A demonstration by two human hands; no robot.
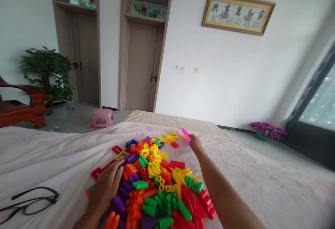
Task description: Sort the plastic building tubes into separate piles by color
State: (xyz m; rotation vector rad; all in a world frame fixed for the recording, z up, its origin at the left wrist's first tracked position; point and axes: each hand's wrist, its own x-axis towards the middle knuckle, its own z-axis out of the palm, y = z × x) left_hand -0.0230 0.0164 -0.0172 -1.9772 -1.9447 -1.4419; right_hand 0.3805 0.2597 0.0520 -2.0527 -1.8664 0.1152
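Observation:
A large heap of plastic building pieces (157, 159) in yellow, orange, green, purple and red lies on the flowered sheet; many look like joined bullet-shaped tubes. My left hand (108, 182) rests along the heap's left side, fingers stretched forward beside purple and orange pieces. At the far right end of the heap, my right hand (195, 143) is closed on a bright pink plastic piece (185, 133), which points away from me. Close to it lie a small red piece (175, 145) and yellow pieces (167, 138). My right fingertips are partly hidden by the hand.
Black-framed glasses (39, 201) lie on the flowered sheet (251, 180) at the left. Beyond it stand a pink stool (102, 118), a wooden armchair (31, 100) and a potted plant (48, 72). Purple flowers (267, 129) sit on the floor at the right.

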